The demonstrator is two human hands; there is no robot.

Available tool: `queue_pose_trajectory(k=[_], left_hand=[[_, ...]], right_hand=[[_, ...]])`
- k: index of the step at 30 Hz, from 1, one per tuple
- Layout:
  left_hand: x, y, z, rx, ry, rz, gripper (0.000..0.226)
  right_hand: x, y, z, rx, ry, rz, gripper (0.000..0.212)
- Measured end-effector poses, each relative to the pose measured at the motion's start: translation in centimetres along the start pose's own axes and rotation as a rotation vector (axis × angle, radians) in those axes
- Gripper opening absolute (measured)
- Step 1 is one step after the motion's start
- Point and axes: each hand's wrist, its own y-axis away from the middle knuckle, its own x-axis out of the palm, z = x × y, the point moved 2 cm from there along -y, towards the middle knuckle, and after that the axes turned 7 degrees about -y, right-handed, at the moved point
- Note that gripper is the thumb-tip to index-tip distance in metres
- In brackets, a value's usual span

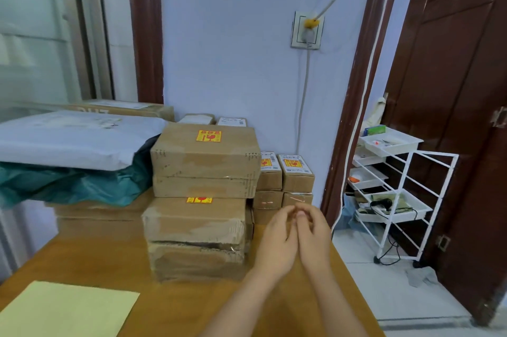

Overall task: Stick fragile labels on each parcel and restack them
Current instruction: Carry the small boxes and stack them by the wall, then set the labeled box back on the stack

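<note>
your tall stack of brown cardboard parcels point(203, 199) stands on the orange-brown wooden table point(90, 262), and it serves as the landmark here. its top parcel carries a yellow and red fragile label point(208, 136) on the upper face, and a second yellow and red label point(199, 200) peeks out on the parcel just beneath it. to the right of the stack and further back sit small brown cardboard boxes point(285, 180), two of them showing yellow fragile stickers over white shipping labels.

in front of those small boxes, just right of the stack, your left hand point(277, 240) and right hand point(314, 235) are raised above the table with fingertips meeting. the fingers curl loosely together; you cannot tell whether anything is pinched between them, since the view is blurred there.

to the left of the stack lie a white plastic mailer bag point(68, 139) over a teal plastic bag point(71, 185), resting on flat brown cartons point(96, 216). nearer you, left of the stack, a pale yellow sheet point(68, 312) lies flat on the table. well to the right of the stack, off the table, a white wire rack with trays point(395, 194) stands by a dark brown door point(461, 89).
</note>
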Motion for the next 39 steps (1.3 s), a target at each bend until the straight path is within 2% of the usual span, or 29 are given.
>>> queue_pose_trajectory(k=[4, 8, 11, 15, 19, 23, 26, 30, 32, 39], left_hand=[[-4.6, -0.2, -5.1, 0.148, -0.005, -0.06, 0.029], [-10.6, -0.6, -8.3, 0.213, -0.098, -0.208, 0.033], [-15.8, -0.9, -8.6, 0.166, -0.241, -0.346, 0.03], [-20.7, -0.8, -7.0, 0.012, -0.412, -0.53, 0.033], [-22.8, -0.7, -5.8, -0.097, -0.517, -0.49, 0.043], [-23.6, -1.5, -5.3, -0.147, -0.508, -0.416, 0.048], [-23.7, -2.1, -5.0, -0.214, -0.439, -0.349, 0.043], [-23.6, -2.4, -5.3, -0.322, -0.227, -0.311, 0.032], [-23.5, -2.5, -5.5, -0.352, -0.15, -0.327, 0.028], [-23.1, -3.3, -6.3, -0.36, 0.025, -0.402, 0.051]], right_hand=[[0.4, -1.3, 5.8, -0.122, -0.084, -0.019, 0.018], [1.5, -2.3, 9.8, -0.155, -0.034, 0.039, 0.018], [2.6, -3.1, 11.4, -0.089, 0.04, 0.073, 0.025], [4.2, -4.2, 12.7, 0.004, 0.084, 0.143, 0.042], [5.9, -5.3, 12.7, 0.21, 0.089, 0.209, 0.05], [7.3, -5.8, 12.6, 0.374, 0.005, 0.231, 0.046], [8.0, -5.8, 12.9, 0.439, -0.022, 0.255, 0.033], [8.8, -5.3, 13.1, 0.526, -0.108, 0.341, 0.034], [8.9, -5.1, 13.2, 0.551, -0.149, 0.348, 0.028], [7.2, -6.0, 13.4, 0.496, -0.229, 0.247, 0.03]])
